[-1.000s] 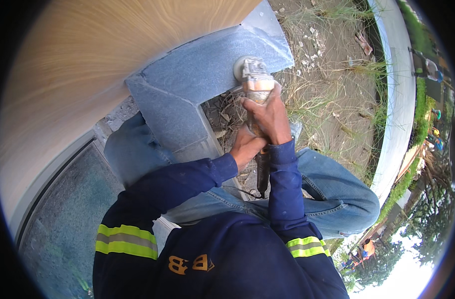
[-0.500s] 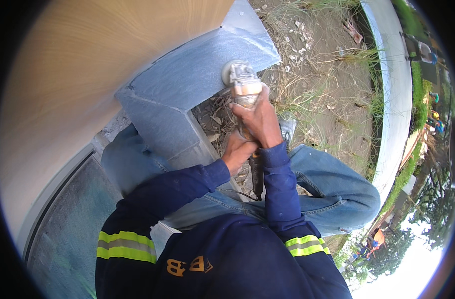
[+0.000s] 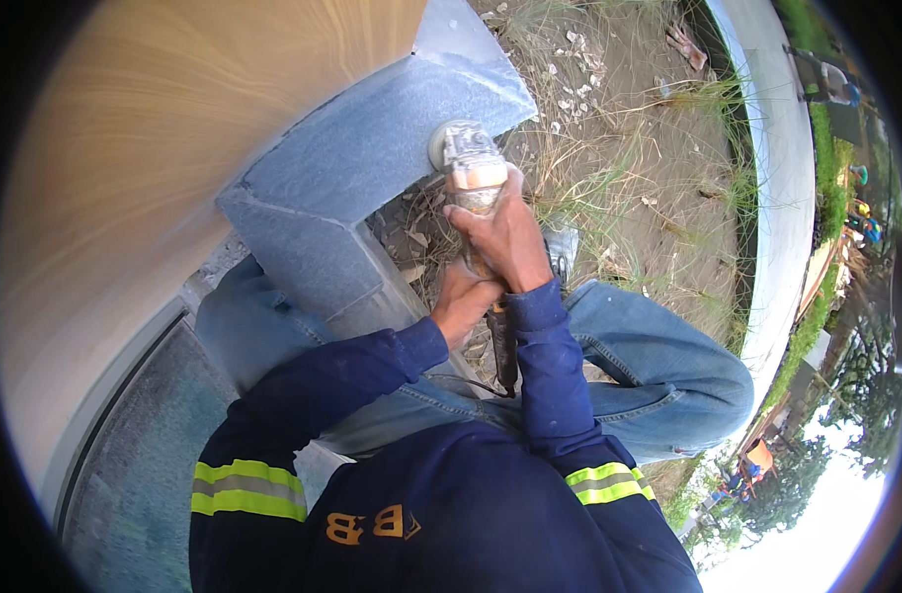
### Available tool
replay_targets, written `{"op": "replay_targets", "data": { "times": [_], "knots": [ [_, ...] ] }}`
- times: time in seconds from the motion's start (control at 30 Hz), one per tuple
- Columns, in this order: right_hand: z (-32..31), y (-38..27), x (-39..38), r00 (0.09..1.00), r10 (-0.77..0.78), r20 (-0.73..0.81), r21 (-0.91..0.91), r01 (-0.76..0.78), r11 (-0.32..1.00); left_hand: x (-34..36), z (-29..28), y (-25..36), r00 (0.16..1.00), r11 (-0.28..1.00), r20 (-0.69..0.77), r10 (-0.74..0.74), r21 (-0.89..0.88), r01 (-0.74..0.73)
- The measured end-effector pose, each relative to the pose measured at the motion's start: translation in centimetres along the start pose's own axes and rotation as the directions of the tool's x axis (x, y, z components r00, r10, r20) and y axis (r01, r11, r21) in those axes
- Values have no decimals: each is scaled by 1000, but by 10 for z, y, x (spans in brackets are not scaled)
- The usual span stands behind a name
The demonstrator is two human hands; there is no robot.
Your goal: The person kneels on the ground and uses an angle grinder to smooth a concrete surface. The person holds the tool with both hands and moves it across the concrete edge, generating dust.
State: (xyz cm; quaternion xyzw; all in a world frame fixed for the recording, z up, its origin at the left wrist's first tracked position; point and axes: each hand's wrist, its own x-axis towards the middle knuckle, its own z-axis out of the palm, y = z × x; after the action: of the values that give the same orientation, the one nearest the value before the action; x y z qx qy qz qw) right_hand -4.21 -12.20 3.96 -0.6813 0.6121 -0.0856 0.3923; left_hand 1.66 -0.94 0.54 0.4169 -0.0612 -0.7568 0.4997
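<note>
A dusty angle grinder (image 3: 477, 174) is held in both my hands, its pale round disc (image 3: 438, 146) at the front edge of a blue-grey stone slab (image 3: 372, 138). My right hand (image 3: 508, 235) wraps round the grinder's body just behind the head. Lower down, my left hand (image 3: 463, 301) grips the rear of the body, where its fingers are partly hidden. A dark cord sleeve (image 3: 503, 351) hangs from the tool's back end toward my lap. White dust coats the tool's head and the fingers of my right hand. Whether the disc spins cannot be told.
A tan, wavy-grained wall (image 3: 224, 89) rises behind the slab. My jeans-clad knees frame the work. Right of the slab lies soil with dry grass (image 3: 609, 188) and pale chips, bounded by a curved white kerb (image 3: 767, 198). Several people are far off at the right.
The slab, wall and grinder sit slightly farther left in the picture. Both hands keep their hold, and the disc stays along the slab's edge.
</note>
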Motion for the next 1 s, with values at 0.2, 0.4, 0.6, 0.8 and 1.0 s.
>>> {"op": "replay_targets", "data": {
  "times": [0.2,0.4,0.6,0.8,1.0],
  "knots": [
    [-13,-6,35,997,69,-45,-39,-71,997,42,4,17,999,1000,25,-26,-15,26],
    [7,-7,11,1000,0,-1,-44,0,999,4,-1,14,1000,1000,-10,-4,-23,4],
    [-16,-8,23,991,132,-29,-12,-132,991,27,7,11,997,997,33,-66,33,65],
    [5,-10,18,998,41,54,-31,-40,999,13,-7,8,1000,999,-2,17,-35,-17],
    [-9,-12,11,997,75,-15,-10,-75,997,14,5,2,1000,999,17,-7,-49,8]
  ]
}}
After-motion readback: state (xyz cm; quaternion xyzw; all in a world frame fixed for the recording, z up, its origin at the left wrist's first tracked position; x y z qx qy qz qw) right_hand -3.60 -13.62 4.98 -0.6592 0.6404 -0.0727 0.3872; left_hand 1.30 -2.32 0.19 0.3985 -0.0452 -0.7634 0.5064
